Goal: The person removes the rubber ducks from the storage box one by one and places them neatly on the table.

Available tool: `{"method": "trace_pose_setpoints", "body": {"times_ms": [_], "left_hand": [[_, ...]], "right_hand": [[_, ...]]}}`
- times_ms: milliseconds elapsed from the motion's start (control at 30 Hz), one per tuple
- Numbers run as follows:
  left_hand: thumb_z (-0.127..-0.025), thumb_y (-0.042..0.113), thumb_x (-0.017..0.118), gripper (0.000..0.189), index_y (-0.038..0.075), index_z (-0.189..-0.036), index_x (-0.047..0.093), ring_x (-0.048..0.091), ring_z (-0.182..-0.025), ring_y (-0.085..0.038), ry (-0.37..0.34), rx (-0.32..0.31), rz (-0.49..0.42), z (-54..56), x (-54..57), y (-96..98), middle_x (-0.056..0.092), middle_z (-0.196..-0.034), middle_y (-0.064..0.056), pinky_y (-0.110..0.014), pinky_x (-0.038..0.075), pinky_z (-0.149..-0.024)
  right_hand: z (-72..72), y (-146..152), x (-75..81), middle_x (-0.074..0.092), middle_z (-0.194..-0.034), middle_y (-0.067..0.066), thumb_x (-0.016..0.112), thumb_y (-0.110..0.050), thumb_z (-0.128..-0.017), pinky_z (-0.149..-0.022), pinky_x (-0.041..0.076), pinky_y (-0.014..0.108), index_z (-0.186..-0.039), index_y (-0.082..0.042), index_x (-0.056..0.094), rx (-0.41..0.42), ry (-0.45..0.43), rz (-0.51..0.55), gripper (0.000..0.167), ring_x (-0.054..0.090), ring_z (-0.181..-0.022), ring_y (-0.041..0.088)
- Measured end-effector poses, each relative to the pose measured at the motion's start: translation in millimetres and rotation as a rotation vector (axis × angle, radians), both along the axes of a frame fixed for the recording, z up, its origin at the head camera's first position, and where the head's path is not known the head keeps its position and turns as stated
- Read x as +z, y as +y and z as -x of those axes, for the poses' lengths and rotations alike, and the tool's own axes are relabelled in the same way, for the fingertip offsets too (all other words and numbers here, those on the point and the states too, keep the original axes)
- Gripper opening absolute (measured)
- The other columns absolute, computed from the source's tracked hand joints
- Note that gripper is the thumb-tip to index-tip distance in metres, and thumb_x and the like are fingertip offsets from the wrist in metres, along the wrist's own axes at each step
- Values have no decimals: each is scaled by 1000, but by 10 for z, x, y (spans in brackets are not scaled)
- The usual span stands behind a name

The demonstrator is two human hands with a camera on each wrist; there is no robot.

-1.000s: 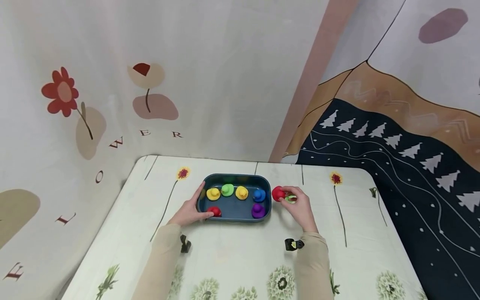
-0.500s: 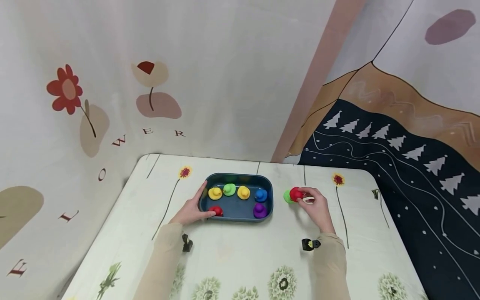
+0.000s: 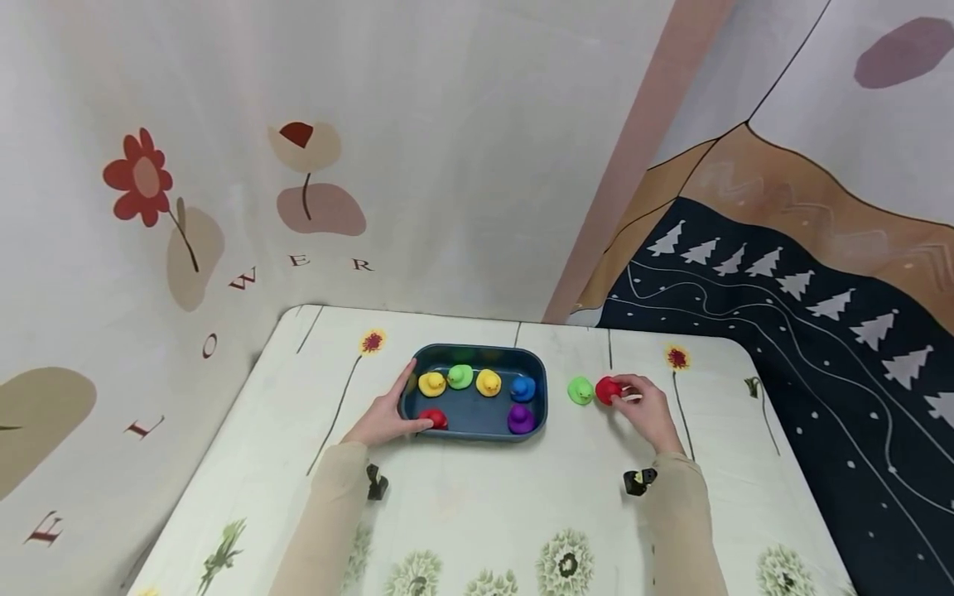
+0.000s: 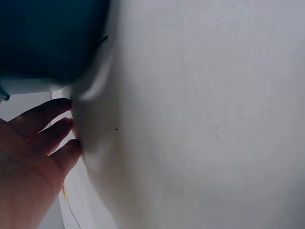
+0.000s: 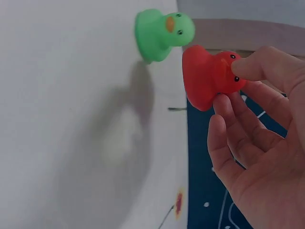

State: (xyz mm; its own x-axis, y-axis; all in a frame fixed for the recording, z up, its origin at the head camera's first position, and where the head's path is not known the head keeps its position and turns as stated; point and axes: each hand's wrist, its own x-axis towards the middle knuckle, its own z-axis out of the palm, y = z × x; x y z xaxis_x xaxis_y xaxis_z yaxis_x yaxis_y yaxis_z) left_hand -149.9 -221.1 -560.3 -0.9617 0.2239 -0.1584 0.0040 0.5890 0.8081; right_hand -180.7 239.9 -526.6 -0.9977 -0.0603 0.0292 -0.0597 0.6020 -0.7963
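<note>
My left hand holds the near left corner of a dark blue tray, thumb over the rim and fingers along its outer side. The thumb tip lies by a red toy duck inside. In the left wrist view, several fingers show just beneath the tray. To the right of the tray, my right hand pinches another red toy duck between thumb and fingers. Just left of it a green toy duck stands on the tablecloth. Whether the pinched duck touches the cloth I cannot tell.
Inside the tray are two yellow ducks, a green duck, a blue duck and a purple duck. A flower-patterned cloth covers the table. Patterned hangings rise behind it.
My right hand has moved right with the red duck, from the tray's right side past the green duck. The green duck, partly hidden before, shows fully. My left hand stays at the tray.
</note>
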Motion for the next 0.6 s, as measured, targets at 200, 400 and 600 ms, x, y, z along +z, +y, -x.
{"method": "trace_pose_setpoints", "body": {"times_ms": [200, 400, 600], "left_hand": [[-76, 47, 80, 109, 37, -155, 6, 42, -125, -45, 15, -1, 8, 14, -19, -4, 33, -147, -31, -60, 36, -99], [-77, 47, 80, 109, 37, -155, 5, 42, -126, -45, 8, -1, 4, 22, 5, 8, 32, -148, -30, -60, 35, -100], [-79, 44, 79, 108, 34, -156, 4, 44, -124, -45, -6, 2, 16, 0, 18, 8, 30, -149, -29, -59, 36, -100]], "right_hand": [[51, 50, -90, 56, -118, 24, 63, 1, -88, -85, 49, 44, -120, 6, 60, -6, -58, 0, 33, 55, -102, 36], [86, 109, -132, 56, -118, 25, 62, 1, -88, -85, 50, 44, -120, 6, 60, -23, -73, -15, 32, 55, -102, 36], [80, 106, -201, 56, -118, 26, 62, 1, -89, -80, 51, 37, -122, 6, 59, -32, -135, 13, 34, 55, -101, 35]]}}
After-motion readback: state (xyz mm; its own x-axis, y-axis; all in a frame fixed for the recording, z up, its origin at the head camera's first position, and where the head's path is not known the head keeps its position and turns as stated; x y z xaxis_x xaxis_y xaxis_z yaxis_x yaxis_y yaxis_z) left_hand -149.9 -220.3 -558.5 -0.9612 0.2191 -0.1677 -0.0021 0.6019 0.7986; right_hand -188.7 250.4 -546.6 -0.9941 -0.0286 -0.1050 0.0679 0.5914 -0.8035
